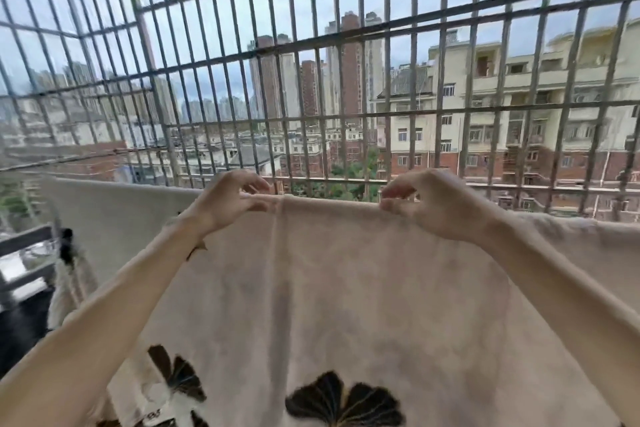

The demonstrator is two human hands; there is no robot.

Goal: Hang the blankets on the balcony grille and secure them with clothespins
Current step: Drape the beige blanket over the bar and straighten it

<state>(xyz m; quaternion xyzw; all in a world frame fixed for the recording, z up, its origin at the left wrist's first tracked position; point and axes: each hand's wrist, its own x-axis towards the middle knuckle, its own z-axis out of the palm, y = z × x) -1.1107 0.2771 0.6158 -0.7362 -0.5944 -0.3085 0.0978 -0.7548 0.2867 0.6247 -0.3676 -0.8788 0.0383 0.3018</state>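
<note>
Head view. Cream blanket (346, 288) draped over a low horizontal rail of the balcony grille (346, 28), hanging down toward the camera, with dark fan-shaped leaf prints (343, 402) across its lower part.

Left hand (228, 204) and right hand (433, 208) both raised to the blanket's top fold, set apart from each other. Bare forearms reaching in from the lower corners.

Left hand: fingers curled, thumb lying along the fold, other fingertips arched just above it with a gap between. Right hand: much the same, fingers hooked, thumb tip at the fold, index curled above. True pinch on the cloth or mere touch: impossible to tell for either hand through the blur.

To the left, second pale blanket (121, 218) over the same rail line, just beside the first and partly behind the left forearm.

Beyond the bars, apartment blocks (519, 97) and tall towers (353, 62) under a grey sky.
</note>
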